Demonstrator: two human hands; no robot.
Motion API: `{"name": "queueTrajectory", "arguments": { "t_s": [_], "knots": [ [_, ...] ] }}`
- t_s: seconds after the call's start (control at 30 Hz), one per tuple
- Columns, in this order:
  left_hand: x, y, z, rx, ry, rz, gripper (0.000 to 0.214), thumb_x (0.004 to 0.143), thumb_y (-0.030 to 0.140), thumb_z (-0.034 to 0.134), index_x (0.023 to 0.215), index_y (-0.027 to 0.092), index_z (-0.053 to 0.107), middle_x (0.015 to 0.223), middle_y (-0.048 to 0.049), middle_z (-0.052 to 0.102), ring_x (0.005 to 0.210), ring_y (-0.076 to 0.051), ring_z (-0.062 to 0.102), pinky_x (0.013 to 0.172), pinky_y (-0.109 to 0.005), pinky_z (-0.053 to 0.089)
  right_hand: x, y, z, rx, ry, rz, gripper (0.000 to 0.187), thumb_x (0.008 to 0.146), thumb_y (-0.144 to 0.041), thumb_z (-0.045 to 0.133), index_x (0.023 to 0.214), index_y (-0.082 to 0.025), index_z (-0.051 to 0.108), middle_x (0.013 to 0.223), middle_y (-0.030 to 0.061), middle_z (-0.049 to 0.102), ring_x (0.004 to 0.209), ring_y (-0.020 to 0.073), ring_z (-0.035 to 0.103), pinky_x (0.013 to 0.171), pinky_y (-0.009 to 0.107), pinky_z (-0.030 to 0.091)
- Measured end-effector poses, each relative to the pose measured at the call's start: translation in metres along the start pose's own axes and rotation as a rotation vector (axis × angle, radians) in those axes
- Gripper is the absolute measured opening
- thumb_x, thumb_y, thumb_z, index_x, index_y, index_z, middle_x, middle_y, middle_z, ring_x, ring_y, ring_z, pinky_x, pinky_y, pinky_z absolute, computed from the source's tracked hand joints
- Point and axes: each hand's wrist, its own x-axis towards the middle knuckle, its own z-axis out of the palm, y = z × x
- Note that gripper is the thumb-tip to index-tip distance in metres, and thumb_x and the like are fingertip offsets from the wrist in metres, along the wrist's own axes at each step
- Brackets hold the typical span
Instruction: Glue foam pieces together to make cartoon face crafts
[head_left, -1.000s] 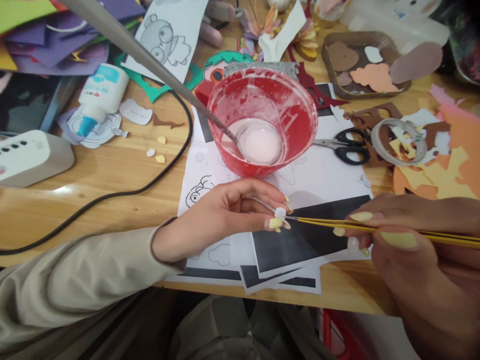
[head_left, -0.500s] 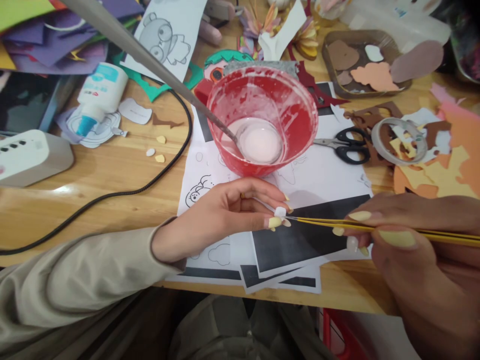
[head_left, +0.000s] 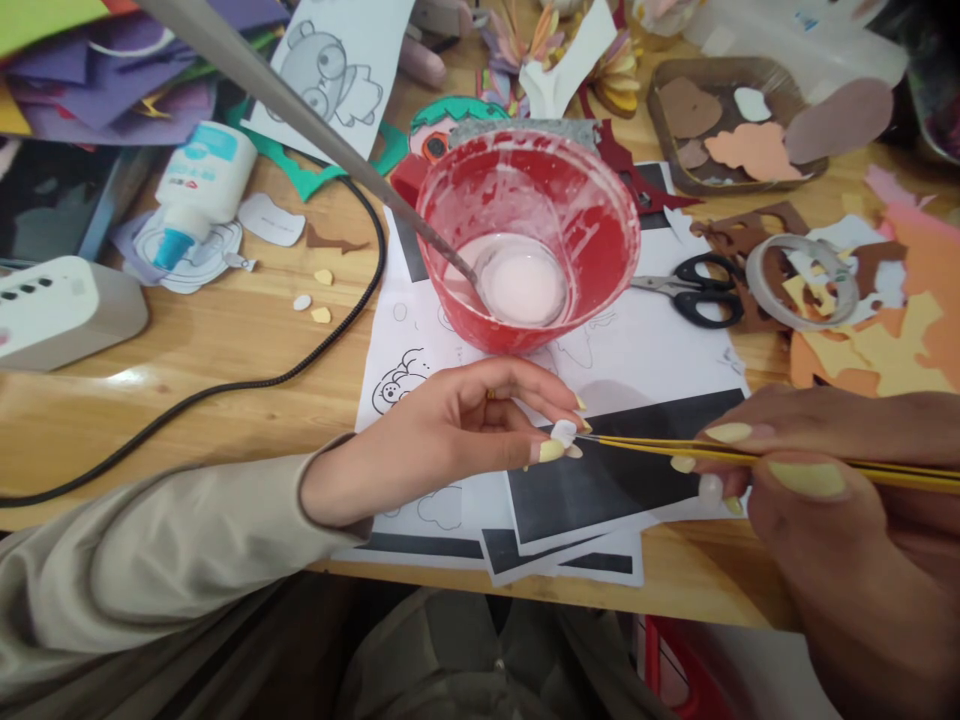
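Observation:
Over the printed sheets, my left hand [head_left: 480,415] is closed, pinching a small white piece [head_left: 564,431] between thumb and fingertips. My right hand [head_left: 832,510] grips yellow tweezers [head_left: 652,446], whose thin grey tips touch or nearly touch the right side of that piece. Another small white lump [head_left: 709,489] shows by the right fingertips; whether it is held cannot be told. Just beyond my left hand stands a red bowl [head_left: 442,290] with pale milky liquid in it. A long grey stick [head_left: 330,140] leans into the bowl.
Black-handled scissors [head_left: 705,290] and a roll of tape [head_left: 757,285] lie to the right among foam scraps [head_left: 870,350]. At the left are a glue bottle [head_left: 214,170], a white power strip [head_left: 71,310] and a black cable [head_left: 225,390]. A tray [head_left: 664,165] of cutouts sits at the back right.
The white piece has turned a little between my left fingertips and shifted slightly right. The tweezers and my right hand have also moved slightly right.

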Motion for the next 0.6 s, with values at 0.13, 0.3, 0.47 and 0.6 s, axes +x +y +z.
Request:
{"name": "queueTrajectory", "arguments": {
  "t_s": [0.13, 0.3, 0.47, 0.6],
  "knots": [
    [-0.0015, 0.0014, -0.0009, 0.009, -0.007, -0.009, 0.018, 0.077, 0.012, 0.058, 0.093, 0.018, 0.058, 0.092, 0.0011, 0.060, 0.070, -0.003, 0.052, 0.062, -0.009, 0.041, -0.0022, 0.0001, 0.0004, 0.054, 0.029, 0.004, 0.005, 0.078, -0.023, 0.056, 0.080, -0.026, 0.059, 0.069, -0.0010, 0.056, 0.060, 0.0112, 0.052, 0.053, 0.030, 0.040],
    [-0.0007, 0.0005, -0.0017, -0.007, -0.013, -0.009, 0.019, 0.076, 0.010, 0.059, 0.092, 0.018, 0.058, 0.088, 0.0018, 0.060, 0.073, -0.003, 0.053, 0.065, -0.009, 0.042, -0.0061, 0.0009, 0.0019, 0.038, 0.039, 0.017, 0.005, 0.078, -0.024, 0.056, 0.083, -0.025, 0.059, 0.071, -0.0012, 0.056, 0.059, 0.0096, 0.051, 0.054, 0.029, 0.040],
    [-0.0004, -0.0011, -0.0015, -0.033, -0.011, -0.031, 0.019, 0.075, 0.011, 0.060, 0.093, 0.018, 0.058, 0.088, 0.0020, 0.061, 0.076, -0.003, 0.054, 0.068, -0.009, 0.044, -0.0036, 0.0034, -0.0016, -0.063, 0.017, -0.029, 0.006, 0.079, -0.029, 0.055, 0.082, -0.029, 0.060, 0.073, -0.0012, 0.060, 0.067, 0.0125, 0.055, 0.059, 0.030, 0.044],
    [-0.0013, -0.0013, -0.0011, -0.058, -0.006, -0.038, 0.018, 0.076, 0.013, 0.060, 0.092, 0.019, 0.058, 0.089, 0.0022, 0.060, 0.079, -0.004, 0.055, 0.069, -0.011, 0.045, -0.0005, 0.0089, -0.0051, -0.004, -0.066, -0.104, 0.006, 0.077, -0.031, 0.058, 0.077, -0.027, 0.062, 0.068, -0.0017, 0.062, 0.063, 0.0119, 0.056, 0.056, 0.028, 0.044]
  ]
}}
